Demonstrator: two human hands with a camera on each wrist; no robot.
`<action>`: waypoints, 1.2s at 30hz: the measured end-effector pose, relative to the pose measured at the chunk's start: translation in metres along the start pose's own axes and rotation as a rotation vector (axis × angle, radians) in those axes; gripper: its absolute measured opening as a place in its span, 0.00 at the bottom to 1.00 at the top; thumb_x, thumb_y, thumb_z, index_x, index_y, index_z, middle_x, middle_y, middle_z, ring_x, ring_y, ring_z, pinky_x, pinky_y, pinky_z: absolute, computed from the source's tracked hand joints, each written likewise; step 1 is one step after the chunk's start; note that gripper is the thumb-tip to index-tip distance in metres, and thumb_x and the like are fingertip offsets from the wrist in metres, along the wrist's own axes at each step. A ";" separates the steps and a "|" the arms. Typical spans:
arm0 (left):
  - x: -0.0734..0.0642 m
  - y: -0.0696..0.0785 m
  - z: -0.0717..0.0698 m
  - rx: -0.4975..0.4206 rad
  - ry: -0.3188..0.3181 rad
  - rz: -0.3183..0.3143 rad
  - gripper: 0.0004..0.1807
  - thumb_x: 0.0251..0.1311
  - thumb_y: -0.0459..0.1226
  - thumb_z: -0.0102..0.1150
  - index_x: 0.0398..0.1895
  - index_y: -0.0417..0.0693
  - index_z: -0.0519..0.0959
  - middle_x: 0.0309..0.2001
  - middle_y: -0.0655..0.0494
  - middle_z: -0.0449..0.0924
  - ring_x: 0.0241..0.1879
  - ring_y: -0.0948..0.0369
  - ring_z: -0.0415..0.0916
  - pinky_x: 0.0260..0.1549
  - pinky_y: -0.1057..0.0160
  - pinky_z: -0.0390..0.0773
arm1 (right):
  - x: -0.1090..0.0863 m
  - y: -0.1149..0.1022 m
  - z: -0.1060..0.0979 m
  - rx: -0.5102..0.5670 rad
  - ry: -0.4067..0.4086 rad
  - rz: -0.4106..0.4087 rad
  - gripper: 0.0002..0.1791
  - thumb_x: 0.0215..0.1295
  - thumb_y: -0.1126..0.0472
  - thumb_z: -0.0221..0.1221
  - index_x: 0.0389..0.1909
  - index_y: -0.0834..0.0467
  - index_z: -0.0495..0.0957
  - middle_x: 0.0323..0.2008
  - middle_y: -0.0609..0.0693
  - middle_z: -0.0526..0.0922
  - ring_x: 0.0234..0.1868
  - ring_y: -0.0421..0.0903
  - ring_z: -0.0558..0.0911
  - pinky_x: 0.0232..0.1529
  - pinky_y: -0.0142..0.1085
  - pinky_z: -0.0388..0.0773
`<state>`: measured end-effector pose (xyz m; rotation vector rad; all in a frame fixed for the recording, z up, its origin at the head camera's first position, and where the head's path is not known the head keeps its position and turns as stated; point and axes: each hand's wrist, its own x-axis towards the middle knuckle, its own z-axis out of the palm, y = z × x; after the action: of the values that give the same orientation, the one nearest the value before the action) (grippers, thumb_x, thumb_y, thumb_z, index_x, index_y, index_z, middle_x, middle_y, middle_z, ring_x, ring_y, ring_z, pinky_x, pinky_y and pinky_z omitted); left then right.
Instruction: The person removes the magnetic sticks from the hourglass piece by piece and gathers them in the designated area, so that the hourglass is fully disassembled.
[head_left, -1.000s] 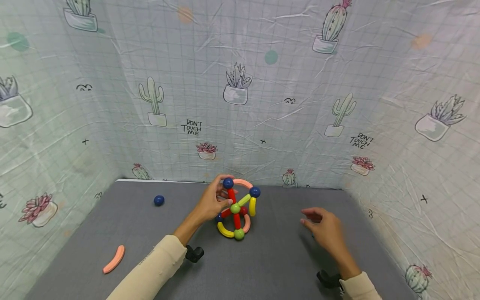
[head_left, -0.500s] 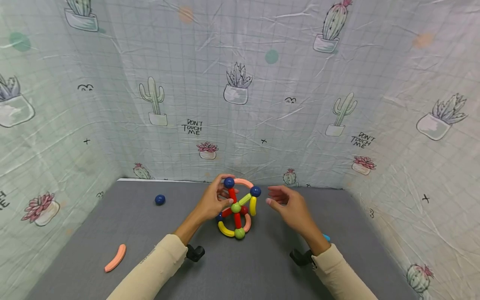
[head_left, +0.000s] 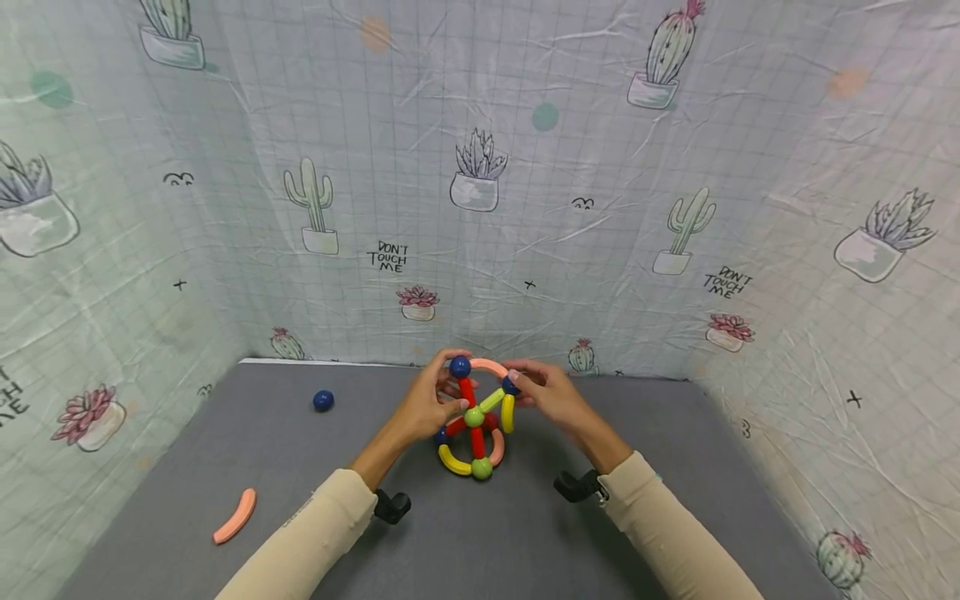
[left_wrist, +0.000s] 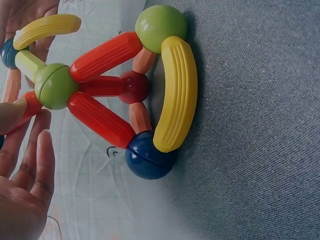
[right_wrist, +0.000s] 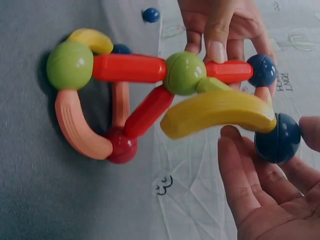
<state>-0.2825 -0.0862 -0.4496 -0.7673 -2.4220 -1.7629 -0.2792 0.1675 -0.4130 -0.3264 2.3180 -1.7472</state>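
Observation:
A magnetic ball-and-rod construction stands on the table, with a green ball [head_left: 474,417] at its middle. Red rods run down from that ball to a ring of balls and curved yellow [left_wrist: 179,95] and salmon [right_wrist: 80,127] rods. My left hand [head_left: 424,407] pinches the upper red rod [right_wrist: 235,71], just below a blue ball [head_left: 460,367]. On the other side my right hand [head_left: 557,400] holds the other upper blue ball [right_wrist: 277,138] between thumb and fingers. From this ball hangs a curved yellow rod [right_wrist: 217,112] with its lower end free. A salmon arc [head_left: 489,365] joins both upper balls.
A loose blue ball [head_left: 323,401] lies at the back left of the grey table [head_left: 300,467]. Nearer the front left is a loose curved salmon rod [head_left: 236,517]. Cactus-print sheets [head_left: 525,242] enclose the back and sides.
My right hand has come in from the right to the construction and taken hold of its upper right blue ball. My left hand has kept its grip on the red rod.

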 end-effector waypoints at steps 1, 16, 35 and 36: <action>-0.001 0.000 0.000 0.004 0.003 -0.003 0.41 0.65 0.22 0.67 0.77 0.57 0.66 0.56 0.40 0.88 0.46 0.49 0.88 0.41 0.60 0.86 | 0.000 0.000 0.000 0.009 -0.001 0.010 0.22 0.84 0.51 0.54 0.72 0.51 0.77 0.65 0.59 0.83 0.57 0.49 0.87 0.61 0.48 0.84; -0.014 0.004 0.009 0.266 0.293 0.070 0.40 0.57 0.31 0.78 0.73 0.57 0.72 0.55 0.48 0.76 0.48 0.53 0.74 0.41 0.55 0.82 | -0.006 -0.002 0.002 0.030 0.014 0.002 0.22 0.81 0.50 0.59 0.69 0.54 0.78 0.59 0.58 0.88 0.52 0.49 0.90 0.60 0.51 0.85; -0.036 0.015 0.074 0.329 0.333 0.168 0.26 0.57 0.45 0.81 0.55 0.52 0.80 0.37 0.59 0.88 0.27 0.67 0.85 0.31 0.68 0.84 | -0.012 -0.003 0.007 0.021 0.053 -0.065 0.22 0.78 0.50 0.63 0.67 0.54 0.80 0.55 0.60 0.90 0.50 0.52 0.92 0.54 0.49 0.88; -0.036 0.015 0.076 0.330 0.339 0.161 0.26 0.57 0.45 0.81 0.55 0.52 0.80 0.36 0.60 0.88 0.26 0.68 0.84 0.31 0.69 0.84 | -0.012 -0.003 0.008 0.020 0.054 -0.064 0.22 0.78 0.50 0.63 0.66 0.54 0.81 0.54 0.60 0.90 0.50 0.52 0.92 0.53 0.49 0.88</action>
<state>-0.2264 -0.0271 -0.4748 -0.5558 -2.2638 -1.2696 -0.2653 0.1631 -0.4117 -0.3583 2.3506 -1.8295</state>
